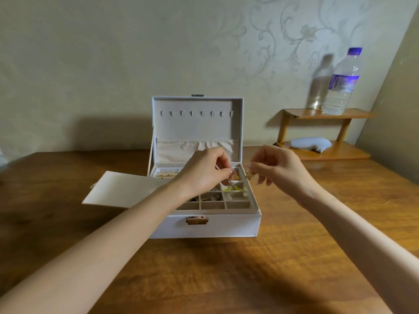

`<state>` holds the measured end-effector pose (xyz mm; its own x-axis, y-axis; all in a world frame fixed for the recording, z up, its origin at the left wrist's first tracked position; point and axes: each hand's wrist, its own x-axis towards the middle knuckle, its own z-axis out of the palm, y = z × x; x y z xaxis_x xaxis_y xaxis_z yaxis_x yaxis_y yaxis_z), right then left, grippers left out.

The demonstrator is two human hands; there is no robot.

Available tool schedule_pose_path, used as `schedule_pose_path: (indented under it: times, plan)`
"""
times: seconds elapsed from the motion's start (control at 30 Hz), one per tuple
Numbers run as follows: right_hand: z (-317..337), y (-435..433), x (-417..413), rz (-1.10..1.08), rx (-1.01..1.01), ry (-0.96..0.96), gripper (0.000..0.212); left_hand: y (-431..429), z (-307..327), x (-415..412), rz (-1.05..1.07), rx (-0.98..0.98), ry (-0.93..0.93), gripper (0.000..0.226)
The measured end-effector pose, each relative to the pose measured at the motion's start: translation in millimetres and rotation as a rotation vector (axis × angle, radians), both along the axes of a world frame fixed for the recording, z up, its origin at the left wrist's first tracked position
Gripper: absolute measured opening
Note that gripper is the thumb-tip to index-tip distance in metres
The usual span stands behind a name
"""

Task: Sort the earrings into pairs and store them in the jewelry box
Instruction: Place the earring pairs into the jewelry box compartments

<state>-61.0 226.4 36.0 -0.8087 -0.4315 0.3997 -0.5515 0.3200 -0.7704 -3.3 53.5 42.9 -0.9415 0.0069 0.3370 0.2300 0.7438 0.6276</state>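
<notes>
**Both hands pinch earrings over the open jewelry box**

We see the left hand [203, 172] with fingers curled, pinching a pinkish earring [227, 180] just above the box's far right cells. The right hand [280, 165] pinches a pale gold earring [249, 175] beside the box's right rim. The two hands are close but apart.

Below them the white jewelry box [213, 226] stands on the wooden table [226, 268], its lid [197, 123] upright. In its grid of small cells we make out a yellow-green piece [231, 189], clear beads [238, 195] in the cell in front of it and dark pieces [212, 197] to the left. A back-left section holds small gold items [166, 173]; we cannot tell what kind.

A flat white panel [122, 189] lies against the box's left side. Far right, a wooden shelf [328, 114] bears a water bottle [342, 87].
</notes>
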Motion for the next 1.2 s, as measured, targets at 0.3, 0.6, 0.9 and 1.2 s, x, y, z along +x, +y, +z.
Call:
schedule_pose_path:
  times: [0.3, 0.6, 0.9, 1.2]
  plan:
    - [-4, 4, -9, 0.023, 0.010, -0.002, 0.008, 12, -17, -19, -0.036, 0.020, -0.096, 0.007]
    - [-12, 1, -12, 0.041, 0.001, -0.030, 0.009, 8, -26, -16, 0.066, -0.368, -0.028, 0.010]
    - [-16, -6, -14, 0.032, 0.035, -0.024, 0.009, -5, -27, -7, 0.105, -0.441, -0.016, 0.013]
    - [-17, -7, -15, 0.002, 0.111, 0.042, 0.011, -11, -30, -1, 0.078, -0.368, 0.046, 0.023]
